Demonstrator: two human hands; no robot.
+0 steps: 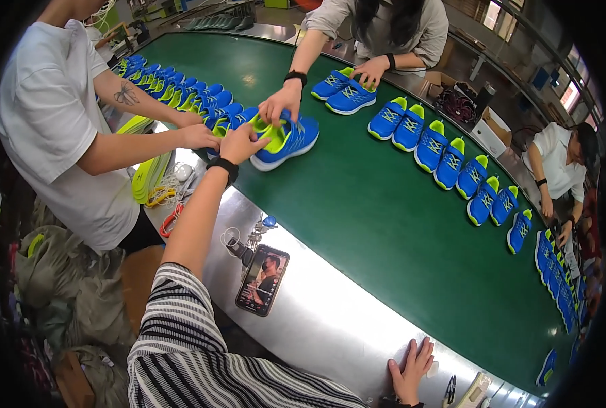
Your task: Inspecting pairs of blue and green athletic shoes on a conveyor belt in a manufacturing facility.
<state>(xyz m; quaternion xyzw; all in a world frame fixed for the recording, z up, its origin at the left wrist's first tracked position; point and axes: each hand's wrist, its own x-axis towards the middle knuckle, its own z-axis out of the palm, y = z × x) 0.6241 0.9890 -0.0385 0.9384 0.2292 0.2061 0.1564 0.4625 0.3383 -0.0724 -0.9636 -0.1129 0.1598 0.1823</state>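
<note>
While the left hand [241,143] reaches far out, its fingers curl shut on the green mouth of a blue shoe [289,139]. That shoe sits on the green counter [357,224], near its left end. The right hand [412,367] lies flat on the shiny silver edge of the counter, close to the person, with its fingers a little spread and holding nothing.

A worker's hand [279,102] comes from the far side and presses on the same shoe. I think this could go wrong: if both hands pull at once, the shoe may twist, slip free or bump the shoes beside it out of line. The long reach could also make the hold weak. A phone [262,279] lies on the silver edge right by the striped sleeve [180,340], so the arm could knock it when it comes back.

Now the count. One shoe is under the hands. Two shoes [342,92] sit by the far worker. Eight more [446,163] stand in a curved row to the right, and further ones at the right rim are too crowded to count. The row on the left [173,92] is also too packed to count. There is one phone and one pile of green insoles [150,173]. Three other people stand around the counter.
</note>
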